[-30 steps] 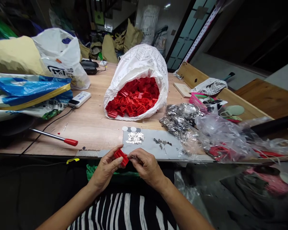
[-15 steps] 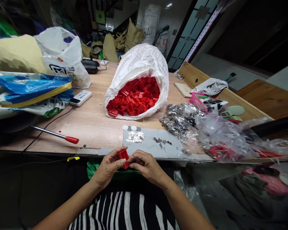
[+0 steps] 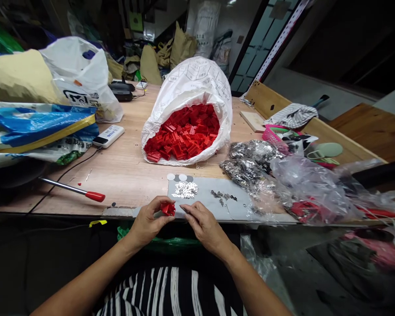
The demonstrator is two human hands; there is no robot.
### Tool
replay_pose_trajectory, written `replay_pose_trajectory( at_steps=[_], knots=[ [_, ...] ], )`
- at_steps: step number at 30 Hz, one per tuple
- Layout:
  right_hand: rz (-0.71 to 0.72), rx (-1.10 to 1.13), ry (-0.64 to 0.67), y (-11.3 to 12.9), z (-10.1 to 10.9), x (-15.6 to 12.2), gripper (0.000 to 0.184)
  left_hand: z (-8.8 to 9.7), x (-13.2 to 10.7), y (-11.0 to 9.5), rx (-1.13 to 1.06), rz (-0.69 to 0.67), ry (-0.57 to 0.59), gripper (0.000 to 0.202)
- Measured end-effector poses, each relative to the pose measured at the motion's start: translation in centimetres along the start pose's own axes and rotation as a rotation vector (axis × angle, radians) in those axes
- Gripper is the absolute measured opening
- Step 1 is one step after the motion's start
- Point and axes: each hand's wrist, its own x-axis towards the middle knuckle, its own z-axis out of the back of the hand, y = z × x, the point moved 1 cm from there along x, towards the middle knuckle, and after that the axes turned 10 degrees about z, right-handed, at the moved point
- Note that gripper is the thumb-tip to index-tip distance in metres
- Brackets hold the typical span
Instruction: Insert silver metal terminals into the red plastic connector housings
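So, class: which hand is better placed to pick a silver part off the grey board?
Probably the right hand: the left hand is holding the red part, while the right's fingertips hold no red part and sit just below the silver parts.

Worn on the head, 1 camera angled forward and down, just above the striped shirt and close over the left hand and right hand. Wide, curved view across the wooden workbench, out to the paper sacks farther back.
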Motion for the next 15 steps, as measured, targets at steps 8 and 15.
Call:
replay_pose_trajectory(
  at_steps=[8,15],
  knots=[
    [-0.03,-0.106,0.001,-1.0,-0.7,0.8,0.016,0.3,2.1,1.3,0.253,-0.01,-0.023,0.04],
    [0.005,-0.131,0.02,-1.3,-0.9,1.3,0.017,0.4,2.4,1.2,0.24,0.004,-0.005,0.044]
  ],
)
